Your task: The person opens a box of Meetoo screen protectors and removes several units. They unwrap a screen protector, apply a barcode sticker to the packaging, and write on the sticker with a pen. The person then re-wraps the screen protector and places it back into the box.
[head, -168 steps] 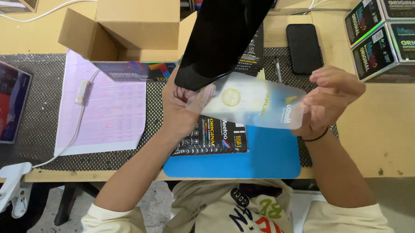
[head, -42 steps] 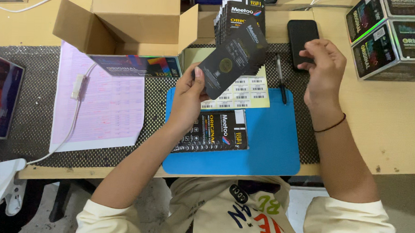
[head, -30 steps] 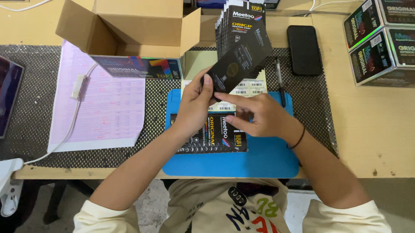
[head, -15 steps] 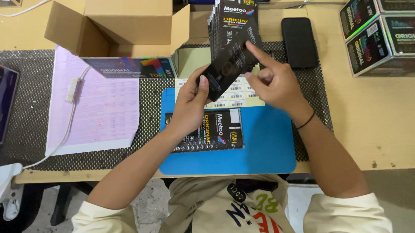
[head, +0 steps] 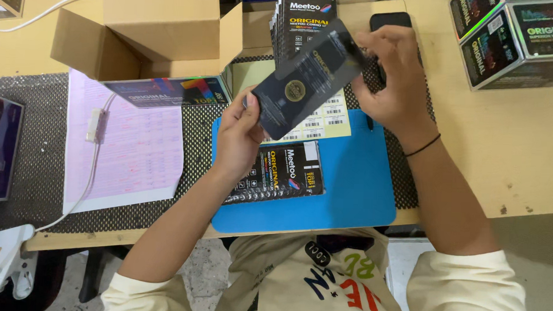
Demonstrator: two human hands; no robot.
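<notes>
Both hands hold one flat dark sleeve package [head: 307, 77] above the blue mat [head: 361, 189], tilted, long axis running from 8 to 2 o'clock. Its face is matte black-grey with a round gold emblem at centre and small gold print near the upper end. The left hand [head: 237, 132] pinches the lower end; the right hand [head: 393, 74] pinches the upper end. A yellow barcode label sheet [head: 333, 117] lies beneath. A stack of similar black packages [head: 303, 18] stands at 12 o'clock; an open cardboard box [head: 152, 34] sits at 10 o'clock.
</notes>
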